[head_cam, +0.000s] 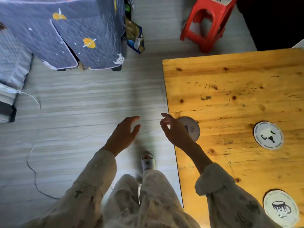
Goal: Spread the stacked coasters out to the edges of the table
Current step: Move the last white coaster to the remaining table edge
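Note:
Three round white coasters with dark drawings lie apart on the yellow wooden table. One coaster sits by the table's left edge, partly hidden behind my right hand. A second coaster lies further right, and a third coaster with a mug drawing is at the near right. My right hand hovers over the table's left edge, fingers spread, holding nothing. My left hand hangs over the floor left of the table, open and empty.
A red plastic stool stands beyond the table's far left corner. A blue space-patterned quilt covers furniture at the far left, with a snack bag beside it. Grey striped floor lies left of the table; my foot is on it.

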{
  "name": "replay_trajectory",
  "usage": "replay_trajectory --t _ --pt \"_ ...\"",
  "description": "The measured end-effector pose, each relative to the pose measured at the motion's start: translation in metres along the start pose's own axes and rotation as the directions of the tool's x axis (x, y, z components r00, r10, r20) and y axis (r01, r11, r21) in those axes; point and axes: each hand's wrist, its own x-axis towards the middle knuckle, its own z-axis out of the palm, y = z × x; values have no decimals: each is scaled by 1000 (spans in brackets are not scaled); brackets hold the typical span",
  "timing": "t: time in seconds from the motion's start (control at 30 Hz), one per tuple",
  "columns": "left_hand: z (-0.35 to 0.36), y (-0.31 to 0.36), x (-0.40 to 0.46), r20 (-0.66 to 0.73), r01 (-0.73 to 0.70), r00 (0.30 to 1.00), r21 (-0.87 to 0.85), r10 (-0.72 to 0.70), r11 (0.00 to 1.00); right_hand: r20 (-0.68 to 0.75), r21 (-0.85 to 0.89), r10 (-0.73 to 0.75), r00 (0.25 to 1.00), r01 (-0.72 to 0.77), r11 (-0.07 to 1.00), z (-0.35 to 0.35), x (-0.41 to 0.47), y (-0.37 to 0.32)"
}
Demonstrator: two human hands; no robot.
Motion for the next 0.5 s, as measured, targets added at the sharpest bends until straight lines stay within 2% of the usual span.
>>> replay_trajectory --t 0.27,0.5 --pt "-43 16 91 65 -90 994 -10 91 996 -109 8 77 991 -77 997 -35 66 -30" --pt "-87 25 215 171 -230 957 -47 235 972 -184 18 175 967 -175 984 -57 155 -65"
